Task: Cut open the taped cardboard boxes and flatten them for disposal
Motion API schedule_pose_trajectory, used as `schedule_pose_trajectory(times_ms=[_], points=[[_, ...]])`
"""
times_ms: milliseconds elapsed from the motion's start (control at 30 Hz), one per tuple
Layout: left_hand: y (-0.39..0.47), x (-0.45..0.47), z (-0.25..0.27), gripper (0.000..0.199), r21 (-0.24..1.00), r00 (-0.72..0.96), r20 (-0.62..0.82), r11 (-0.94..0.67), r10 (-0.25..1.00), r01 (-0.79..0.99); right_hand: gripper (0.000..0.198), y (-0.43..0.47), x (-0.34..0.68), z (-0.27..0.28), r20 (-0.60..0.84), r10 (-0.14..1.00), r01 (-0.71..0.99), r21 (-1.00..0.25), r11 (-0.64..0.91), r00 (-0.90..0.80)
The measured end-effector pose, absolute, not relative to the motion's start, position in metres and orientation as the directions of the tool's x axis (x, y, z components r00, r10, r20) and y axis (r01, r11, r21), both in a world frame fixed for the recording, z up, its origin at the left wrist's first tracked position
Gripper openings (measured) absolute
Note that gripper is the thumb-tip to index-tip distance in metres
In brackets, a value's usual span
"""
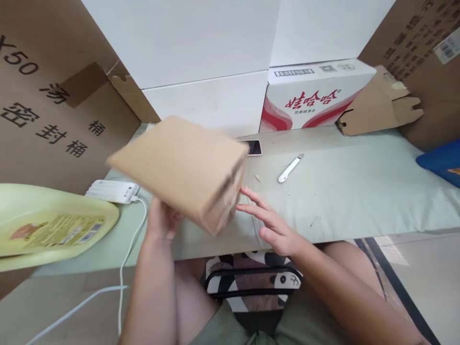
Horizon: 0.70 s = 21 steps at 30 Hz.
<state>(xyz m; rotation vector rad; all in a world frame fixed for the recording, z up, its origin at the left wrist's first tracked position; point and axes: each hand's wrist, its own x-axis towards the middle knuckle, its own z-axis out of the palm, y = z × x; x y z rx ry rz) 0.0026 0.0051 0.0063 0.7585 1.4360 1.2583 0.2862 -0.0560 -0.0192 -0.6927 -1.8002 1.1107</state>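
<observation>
1. Brown box [179,167]: held tilted over the pale green surface [359,191], in front of the white boxes [204,43]; outline slightly blurred, right end creased.
2. Left hand [160,221]: at the near lower edge of the brown box, supporting from below. Fingers mostly hidden by the box; exact grip impossible to tell.
3. Right hand [275,229]: at the right end of the brown box. Fingers spread, not pinching; tips against or just beside the creased end, contact not certain.
4. Phone [255,147]: flat on the surface, behind the brown box and partly covered by it.
5. Knife [290,168]: white handle, lying at an angle to the right of the phone, blade end pointing away.
6. Small scrap [257,178]: on the surface, between knife and brown box.
7. Power bank [112,190]: left of the brown box, with white cable [138,227] plugged in and hanging over the front edge.
8. Yellow jug [53,235]: at far left, near the power bank, label visible.
9. Rear right: red-and-white carton [312,98], with torn cardboard [384,108] beside it.
10. Far right edge: blue container [442,163], partly out of view.
</observation>
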Motion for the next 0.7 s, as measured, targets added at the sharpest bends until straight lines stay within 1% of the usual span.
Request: schedule_pose_trajectory(times_ms=[33,100,167,200,233,300,333,367,400,433,467,500,533,567,600,633,700], points=[[0.004,0.011,0.004,0.044,0.930,-0.201,-0.349,0.312,0.916,-0.194,0.054,-0.056,0.288,-0.018,0.400,0.809,0.043,-0.886,0.461,-0.430],[0.000,0.024,-0.001,0.059,0.891,-0.055,-0.431,0.415,0.901,-0.182,0.053,-0.056,0.292,-0.017,0.427,0.821,0.080,-0.869,0.489,-0.379],[-0.004,0.034,-0.004,0.077,0.868,0.123,-0.478,0.489,0.870,-0.087,0.051,-0.055,0.297,-0.017,0.458,0.829,0.091,-0.856,0.509,-0.320],[-0.006,0.037,-0.004,0.082,0.857,0.206,-0.501,0.515,0.840,-0.016,0.049,-0.054,0.300,-0.017,0.469,0.836,0.097,-0.854,0.512,-0.285],[-0.008,0.038,-0.005,0.084,0.844,0.274,-0.529,0.531,0.803,0.071,0.047,-0.053,0.302,-0.018,0.477,0.845,0.103,-0.853,0.511,-0.241],[-0.013,0.039,-0.004,0.081,0.803,0.348,-0.596,0.531,0.723,0.272,0.039,-0.052,0.307,-0.019,0.481,0.863,0.121,-0.858,0.499,-0.153],[-0.014,0.038,-0.004,0.076,0.779,0.350,-0.622,0.505,0.701,0.372,0.035,-0.051,0.309,-0.019,0.479,0.870,0.132,-0.860,0.492,-0.121],[-0.016,0.036,-0.005,0.070,0.766,0.307,-0.616,0.461,0.726,0.448,0.032,-0.050,0.311,-0.019,0.476,0.874,0.141,-0.862,0.486,-0.104],[-0.016,0.035,-0.006,0.064,0.773,0.215,-0.554,0.401,0.804,0.491,0.029,-0.050,0.311,-0.019,0.471,0.876,0.148,-0.863,0.482,-0.108],[-0.017,0.034,-0.008,0.058,0.807,0.085,-0.411,0.318,0.908,0.498,0.026,-0.051,0.311,-0.019,0.468,0.874,0.153,-0.862,0.484,-0.132],[-0.017,0.033,-0.010,0.054,0.853,-0.052,-0.192,0.193,0.980,0.486,0.023,-0.052,0.310,-0.018,0.467,0.869,0.155,-0.858,0.490,-0.167],[-0.017,0.032,-0.012,0.052,0.882,-0.156,0.059,0.022,0.986,0.472,0.021,-0.053,0.308,-0.017,0.467,0.860,0.156,-0.852,0.500,-0.205],[-0.016,0.032,-0.014,0.052,0.868,-0.201,0.291,-0.169,0.935,0.467,0.020,-0.054,0.306,-0.016,0.467,0.851,0.158,-0.846,0.509,-0.240],[-0.016,0.033,-0.016,0.051,0.810,-0.176,0.471,-0.346,0.864,0.473,0.020,-0.056,0.304,-0.015,0.467,0.843,0.159,-0.841,0.517,-0.269],[-0.015,0.034,-0.017,0.049,0.729,-0.091,0.592,-0.485,0.800,0.483,0.020,-0.058,0.302,-0.014,0.464,0.838,0.157,-0.840,0.519,-0.288],[-0.014,0.035,-0.017,0.046,0.649,0.012,0.658,-0.575,0.753,0.497,0.020,-0.060,0.300,-0.013,0.458,0.837,0.150,-0.844,0.515,-0.300],[-0.013,0.037,-0.017,0.042,0.546,0.157,0.678,-0.635,0.718,0.546,0.021,-0.061,0.300,-0.012,0.439,0.838,0.121,-0.859,0.497,-0.324]])
